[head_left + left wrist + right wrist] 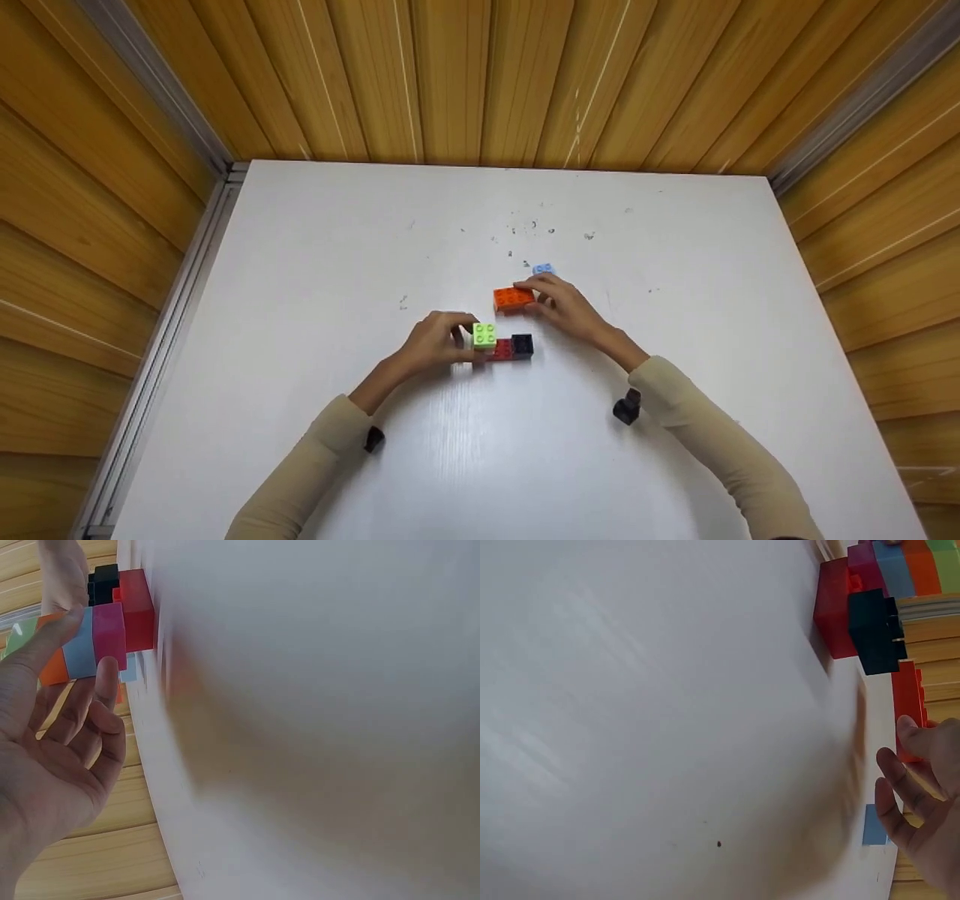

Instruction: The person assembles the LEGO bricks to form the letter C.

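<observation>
My left hand (435, 343) grips a stack of toy building bricks, thumb along its side. From the top the stack runs lime green (484, 335), orange (52, 671), light blue (79, 652) and magenta (110, 631). Its magenta end is at one end of a red brick (138, 611) low on the table; a black brick (523, 346) sits on the red brick's other end. Farther back, my right hand (568, 309) pinches the right end of an orange brick (510, 299) between thumb and fingers. Just behind those fingers is a light blue brick (543, 268), partly covered.
The white table (330, 240) has small dark marks (534, 225) toward the back. Wood-plank walls (450, 82) enclose its back and sides. Black wrist-worn devices (627, 407) show below both forearms.
</observation>
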`<act>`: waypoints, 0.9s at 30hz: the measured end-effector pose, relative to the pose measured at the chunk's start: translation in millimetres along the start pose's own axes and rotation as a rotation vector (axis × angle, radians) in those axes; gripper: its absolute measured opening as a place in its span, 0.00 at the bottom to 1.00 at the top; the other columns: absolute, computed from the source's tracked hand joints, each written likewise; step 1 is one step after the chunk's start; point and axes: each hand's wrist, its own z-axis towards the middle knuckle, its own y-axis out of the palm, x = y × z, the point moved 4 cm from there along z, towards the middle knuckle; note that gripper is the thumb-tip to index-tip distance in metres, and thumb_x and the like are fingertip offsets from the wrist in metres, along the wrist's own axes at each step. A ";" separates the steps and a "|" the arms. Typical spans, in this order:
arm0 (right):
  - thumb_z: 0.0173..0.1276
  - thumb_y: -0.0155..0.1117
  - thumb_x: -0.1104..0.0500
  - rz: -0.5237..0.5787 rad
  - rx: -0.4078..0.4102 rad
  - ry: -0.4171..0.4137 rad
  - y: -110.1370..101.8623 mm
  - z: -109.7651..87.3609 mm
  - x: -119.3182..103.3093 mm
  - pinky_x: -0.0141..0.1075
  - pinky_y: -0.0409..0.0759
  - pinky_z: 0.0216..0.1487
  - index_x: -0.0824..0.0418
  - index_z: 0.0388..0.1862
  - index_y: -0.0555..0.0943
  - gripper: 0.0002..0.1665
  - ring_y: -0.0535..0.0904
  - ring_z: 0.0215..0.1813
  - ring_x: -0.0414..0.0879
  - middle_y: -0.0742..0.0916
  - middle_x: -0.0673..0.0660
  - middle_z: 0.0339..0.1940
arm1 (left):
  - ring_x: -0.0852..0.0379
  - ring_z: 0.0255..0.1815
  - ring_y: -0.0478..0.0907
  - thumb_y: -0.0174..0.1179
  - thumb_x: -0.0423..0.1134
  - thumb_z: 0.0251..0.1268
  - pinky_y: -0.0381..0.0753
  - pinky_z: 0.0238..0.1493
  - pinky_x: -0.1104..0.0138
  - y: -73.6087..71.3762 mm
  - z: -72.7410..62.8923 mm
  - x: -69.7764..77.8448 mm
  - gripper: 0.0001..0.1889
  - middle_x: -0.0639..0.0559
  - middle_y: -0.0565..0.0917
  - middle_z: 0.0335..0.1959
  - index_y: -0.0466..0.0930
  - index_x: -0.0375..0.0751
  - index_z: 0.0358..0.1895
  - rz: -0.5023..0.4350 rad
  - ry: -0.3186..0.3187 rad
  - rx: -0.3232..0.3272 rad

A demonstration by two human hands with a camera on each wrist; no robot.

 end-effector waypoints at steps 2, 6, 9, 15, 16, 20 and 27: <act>0.68 0.67 0.70 0.014 0.018 -0.016 -6.9 -2.2 -2.0 0.37 0.82 0.46 0.66 0.67 0.79 0.28 0.84 0.43 0.54 0.84 0.64 0.56 | 0.63 0.31 0.79 0.78 0.44 0.53 0.73 0.32 0.72 -0.5 1.4 1.4 0.17 0.53 0.89 0.37 0.87 0.45 0.45 0.001 -0.001 0.002; 0.69 0.67 0.68 0.034 0.049 -0.046 -18.3 -5.7 -6.6 0.33 0.81 0.44 0.68 0.67 0.78 0.27 0.84 0.42 0.53 0.83 0.65 0.59 | 0.62 0.32 0.79 0.78 0.43 0.53 0.74 0.33 0.71 -2.3 3.2 2.5 0.18 0.51 0.90 0.40 0.88 0.43 0.47 0.010 -0.010 0.003; 0.70 0.67 0.65 0.048 0.067 -0.049 -25.2 -10.0 -11.9 0.31 0.81 0.43 0.67 0.66 0.79 0.25 0.84 0.41 0.52 0.83 0.64 0.60 | 0.60 0.33 0.80 0.78 0.43 0.54 0.74 0.35 0.70 -2.0 3.1 1.4 0.19 0.51 0.90 0.41 0.87 0.43 0.48 0.010 -0.009 0.001; 0.71 0.68 0.62 0.077 0.070 -0.005 -32.7 -23.1 -22.5 0.29 0.80 0.41 0.63 0.66 0.80 0.25 0.83 0.41 0.49 0.84 0.62 0.59 | 0.60 0.36 0.82 0.77 0.41 0.56 0.77 0.38 0.70 3.1 0.7 -6.3 0.19 0.51 0.90 0.46 0.86 0.43 0.52 -0.037 -0.007 0.006; 0.71 0.68 0.61 0.081 0.064 0.001 -32.8 -24.5 -23.5 0.28 0.80 0.41 0.63 0.66 0.80 0.25 0.83 0.41 0.49 0.84 0.62 0.59 | 0.59 0.36 0.83 0.76 0.41 0.57 0.78 0.39 0.70 3.0 0.3 -7.2 0.20 0.51 0.90 0.47 0.86 0.43 0.53 -0.039 -0.008 0.011; 0.71 0.68 0.60 0.087 0.045 -0.009 -33.2 -27.8 -29.9 0.28 0.80 0.41 0.65 0.66 0.80 0.25 0.82 0.41 0.49 0.84 0.61 0.57 | 0.56 0.38 0.84 0.75 0.38 0.58 0.80 0.41 0.68 1.0 -0.1 -8.4 0.20 0.49 0.89 0.48 0.85 0.41 0.54 -0.035 0.005 0.037; 0.72 0.67 0.61 0.091 0.044 -0.057 -36.1 -31.2 -43.3 0.30 0.81 0.44 0.63 0.66 0.80 0.25 0.84 0.43 0.50 0.84 0.60 0.58 | 0.53 0.39 0.84 0.75 0.38 0.59 0.79 0.39 0.70 -1.6 0.9 -8.8 0.23 0.47 0.88 0.49 0.83 0.39 0.58 -0.065 0.031 0.060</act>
